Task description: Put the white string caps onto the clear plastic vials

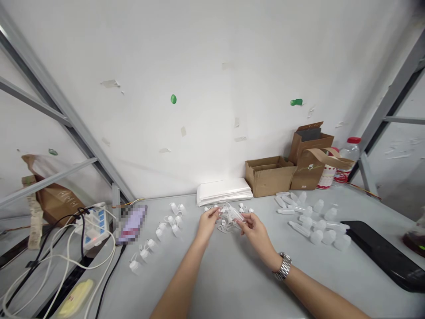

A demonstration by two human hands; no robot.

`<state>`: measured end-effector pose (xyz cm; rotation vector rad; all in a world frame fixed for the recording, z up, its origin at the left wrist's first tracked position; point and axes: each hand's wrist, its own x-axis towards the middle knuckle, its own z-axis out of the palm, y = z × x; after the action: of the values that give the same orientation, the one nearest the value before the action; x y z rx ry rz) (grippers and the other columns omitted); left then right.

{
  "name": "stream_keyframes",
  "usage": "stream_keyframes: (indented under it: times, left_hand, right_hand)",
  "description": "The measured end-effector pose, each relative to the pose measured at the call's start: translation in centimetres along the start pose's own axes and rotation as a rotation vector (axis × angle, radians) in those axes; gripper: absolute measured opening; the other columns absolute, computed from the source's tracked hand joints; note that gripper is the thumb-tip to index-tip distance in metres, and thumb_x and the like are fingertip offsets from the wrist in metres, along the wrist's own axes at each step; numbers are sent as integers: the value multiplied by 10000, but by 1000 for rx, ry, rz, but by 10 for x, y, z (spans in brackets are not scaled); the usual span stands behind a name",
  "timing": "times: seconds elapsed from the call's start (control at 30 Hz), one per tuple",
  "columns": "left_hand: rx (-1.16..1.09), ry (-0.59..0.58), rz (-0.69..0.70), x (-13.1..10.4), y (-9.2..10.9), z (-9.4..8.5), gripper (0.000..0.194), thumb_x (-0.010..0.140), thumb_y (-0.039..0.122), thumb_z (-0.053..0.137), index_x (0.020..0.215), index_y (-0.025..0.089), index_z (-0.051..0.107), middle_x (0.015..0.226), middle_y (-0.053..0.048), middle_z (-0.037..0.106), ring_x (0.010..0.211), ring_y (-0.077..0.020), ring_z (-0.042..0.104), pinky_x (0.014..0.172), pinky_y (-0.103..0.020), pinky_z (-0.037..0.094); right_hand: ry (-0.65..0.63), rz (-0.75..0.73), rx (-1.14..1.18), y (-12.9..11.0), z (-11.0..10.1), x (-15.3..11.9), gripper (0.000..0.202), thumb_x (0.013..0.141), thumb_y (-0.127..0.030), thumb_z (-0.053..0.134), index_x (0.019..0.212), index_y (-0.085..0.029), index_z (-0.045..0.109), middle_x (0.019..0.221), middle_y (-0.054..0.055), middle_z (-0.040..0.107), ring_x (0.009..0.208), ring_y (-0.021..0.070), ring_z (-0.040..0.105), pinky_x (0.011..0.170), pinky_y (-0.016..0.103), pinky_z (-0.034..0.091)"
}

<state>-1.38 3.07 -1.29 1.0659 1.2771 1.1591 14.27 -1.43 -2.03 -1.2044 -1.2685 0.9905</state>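
Observation:
My right hand (254, 228) is closed on a small clear plastic tube (237, 214), gripped between thumb and fingers. Facing it, my left hand (208, 222) is pinched beside the tube's far end; what lies between its fingertips is too small to make out. Just under and behind both hands is a pile of small white strapped caps (226, 227). To the left, several white capped pieces with loop straps (160, 230) stand in loose rows. On the right lie several translucent small bottles and tubes (317, 221), some upright, some on their sides.
A stack of white sheets (224, 191) lies against the wall, beside an open cardboard box (269, 177) and a brown paper bag (307, 164). A black case (381, 252) sits at right. At left are a power strip (94, 228), tangled cables, a blurred-out phone (132, 223) and a yellow object (76, 297).

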Motion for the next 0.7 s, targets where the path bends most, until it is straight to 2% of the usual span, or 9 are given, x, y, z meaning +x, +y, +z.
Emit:
stream_keyframes:
  times: [0.13,0.2,0.33,0.57,0.7]
  left_hand:
    - [-445,-98,-208,-8,-3,9,193,702,243,609,878,169,641,980,-81,663,845,-152,623,697,-238,462]
    - [-560,-149,-242,-12,-5,16,156,724,255,596,854,172,623,980,-81,660,851,-151,623,705,-245,471]
    - [-571,-182,-185,-17,-4,22,192,756,328,569,864,172,592,1031,-92,645,931,-174,609,788,-287,471]
    - [-515,-180,-101,-19,0,19,201,683,272,649,837,150,603,1004,-113,663,952,-211,608,852,-339,446]
    - [-483,-174,-102,-19,2,18,215,668,278,661,821,134,617,974,-128,672,921,-212,621,862,-345,434]
  right_hand:
    - [-12,-50,-110,-5,3,-5,299,739,-463,545,865,-193,515,657,5,599,543,147,519,557,280,413]
    - [-29,-88,-161,-5,4,-7,270,753,-438,536,870,-195,527,696,18,614,576,154,523,577,280,414]
    - [-40,-146,-224,-2,6,-9,223,770,-401,517,867,-204,555,800,39,638,634,164,537,607,284,426]
    - [-24,-252,-435,2,4,-11,203,793,-371,477,862,-203,568,708,36,625,614,178,536,606,293,419]
    - [-19,-300,-556,1,4,-11,216,808,-361,455,889,-196,569,677,39,619,633,197,548,624,308,412]
